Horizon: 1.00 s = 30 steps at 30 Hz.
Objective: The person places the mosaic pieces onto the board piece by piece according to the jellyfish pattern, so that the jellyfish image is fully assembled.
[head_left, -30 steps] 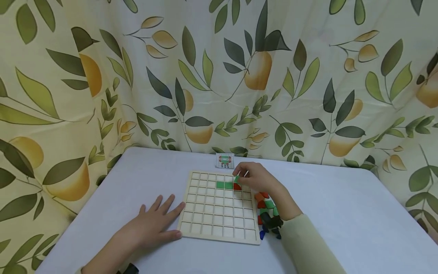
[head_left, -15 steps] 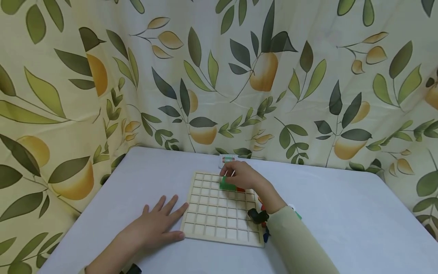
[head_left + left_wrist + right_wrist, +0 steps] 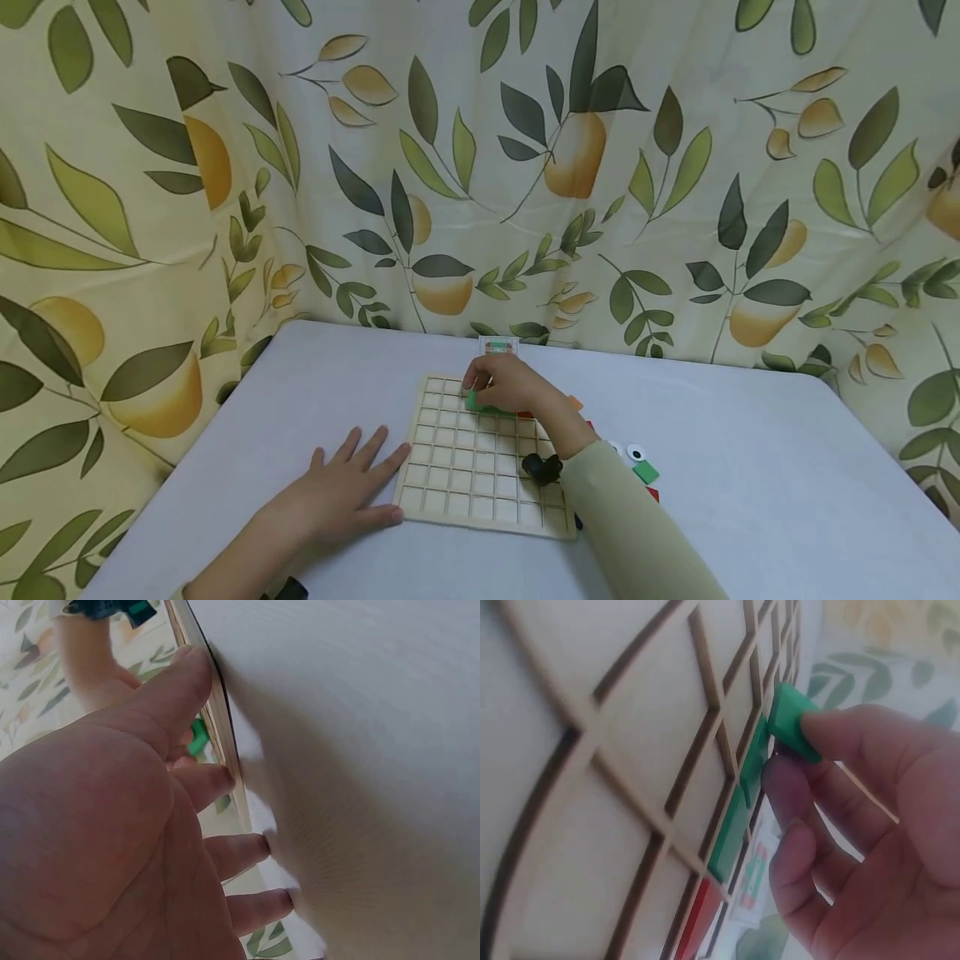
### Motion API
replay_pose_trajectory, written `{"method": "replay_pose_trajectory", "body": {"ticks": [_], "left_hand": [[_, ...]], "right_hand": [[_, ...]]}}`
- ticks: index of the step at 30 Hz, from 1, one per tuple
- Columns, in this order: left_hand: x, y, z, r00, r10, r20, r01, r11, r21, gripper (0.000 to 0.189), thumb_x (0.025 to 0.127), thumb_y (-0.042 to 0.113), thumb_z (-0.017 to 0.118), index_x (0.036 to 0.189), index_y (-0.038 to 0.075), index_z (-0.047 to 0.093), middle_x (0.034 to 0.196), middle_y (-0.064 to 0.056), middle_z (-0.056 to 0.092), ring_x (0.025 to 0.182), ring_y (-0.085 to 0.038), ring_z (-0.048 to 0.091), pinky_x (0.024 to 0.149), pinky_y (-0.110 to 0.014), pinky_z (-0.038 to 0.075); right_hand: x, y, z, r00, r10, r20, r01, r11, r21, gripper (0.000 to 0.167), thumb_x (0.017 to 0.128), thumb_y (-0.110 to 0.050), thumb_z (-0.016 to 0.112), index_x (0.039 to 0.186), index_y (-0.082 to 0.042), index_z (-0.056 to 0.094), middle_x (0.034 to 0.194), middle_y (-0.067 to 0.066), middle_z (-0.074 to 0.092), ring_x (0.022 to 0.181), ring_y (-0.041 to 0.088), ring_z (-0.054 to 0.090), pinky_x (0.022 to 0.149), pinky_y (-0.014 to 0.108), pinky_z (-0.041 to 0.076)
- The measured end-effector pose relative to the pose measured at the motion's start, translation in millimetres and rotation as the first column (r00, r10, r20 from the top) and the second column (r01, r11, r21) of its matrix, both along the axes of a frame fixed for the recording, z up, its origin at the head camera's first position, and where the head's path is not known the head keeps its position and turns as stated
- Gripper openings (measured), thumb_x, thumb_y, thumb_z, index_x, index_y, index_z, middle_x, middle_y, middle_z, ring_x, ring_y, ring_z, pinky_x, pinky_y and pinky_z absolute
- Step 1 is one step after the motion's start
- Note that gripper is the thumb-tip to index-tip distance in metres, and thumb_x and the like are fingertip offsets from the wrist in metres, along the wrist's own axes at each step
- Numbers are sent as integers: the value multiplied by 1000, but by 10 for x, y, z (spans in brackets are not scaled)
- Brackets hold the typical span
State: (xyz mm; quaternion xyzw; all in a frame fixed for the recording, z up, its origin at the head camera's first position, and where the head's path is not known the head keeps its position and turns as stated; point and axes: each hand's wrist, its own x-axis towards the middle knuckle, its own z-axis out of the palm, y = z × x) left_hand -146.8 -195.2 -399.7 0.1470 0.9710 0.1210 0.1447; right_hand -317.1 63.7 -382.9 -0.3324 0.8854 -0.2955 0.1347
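A wooden grid board [image 3: 480, 457] lies on the white table. My left hand [image 3: 333, 492] rests flat at the board's left edge with fingers spread; in the left wrist view its thumb and a finger touch that edge. My right hand [image 3: 506, 385] is over the board's far rows. Between thumb and fingers it pinches a green square tile [image 3: 793, 721], tilted above the grid. Beside this tile, green tiles [image 3: 731, 832] and a red piece [image 3: 699, 919] sit in a row of cells. The right hand hides part of that row in the head view.
A small picture card [image 3: 498, 345] lies behind the board, partly covered by the right hand. Loose pieces, among them a green tile [image 3: 646, 472] and a white eye piece [image 3: 636, 452], lie right of the board beside the sleeve. A patterned curtain [image 3: 480, 167] hangs behind the table.
My right hand has moved left along the far row with the green tile, past the green tiles in the grid. The left hand keeps its place at the board's edge.
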Motion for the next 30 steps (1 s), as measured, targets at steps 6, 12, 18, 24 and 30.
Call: {"method": "replay_pose_trajectory", "body": {"ticks": [6, 12, 18, 24, 30], "left_hand": [[-9, 2, -20, 1000, -4, -2, 4, 1000, 10, 81, 88, 69, 58, 156, 33, 34, 166, -10, 21, 151, -46, 14, 103, -81, 17], [-5, 8, -13, 1000, 3, 6, -3, 1000, 9, 81, 87, 69, 59, 156, 33, 34, 166, -11, 21, 150, -47, 14, 103, -82, 16], [-8, 3, 0, 1000, 2, 6, -2, 1000, 6, 82, 87, 69, 59, 156, 33, 33, 166, -11, 21, 150, -47, 14, 102, -82, 16], [-7, -2, -1, 1000, 5, 7, -5, 1000, 10, 82, 86, 69, 59, 156, 33, 34, 166, -11, 21, 150, -47, 14, 102, -82, 15], [1, 14, 15, 1000, 4, 19, -5, 1000, 21, 82, 87, 68, 60, 156, 31, 35, 166, -11, 21, 151, -47, 13, 103, -82, 14]], "right_hand": [[-8, -87, -22, 998, -58, -10, 58, 998, 27, 7, 89, -5, 72, 92, -11, 70, 86, -4, 66, 82, 11, 59, 77, 30, 50], [40, -152, -8, 995, -98, -37, 101, 992, 81, 6, 88, -5, 74, 89, -11, 73, 84, -3, 64, 78, 13, 56, 72, 30, 48], [90, -150, 9, 991, -116, -67, 125, 980, 152, 10, 89, -8, 73, 95, -15, 77, 87, -3, 67, 81, 12, 57, 76, 32, 50], [166, 75, 63, 987, -136, -83, 141, 988, 61, 18, 92, -12, 69, 109, -13, 76, 94, -1, 67, 85, 14, 59, 76, 34, 50], [214, 596, 134, 977, -199, -73, 200, 980, 1, 20, 93, -13, 66, 112, -11, 73, 92, -1, 66, 80, 17, 58, 69, 31, 49]]}}
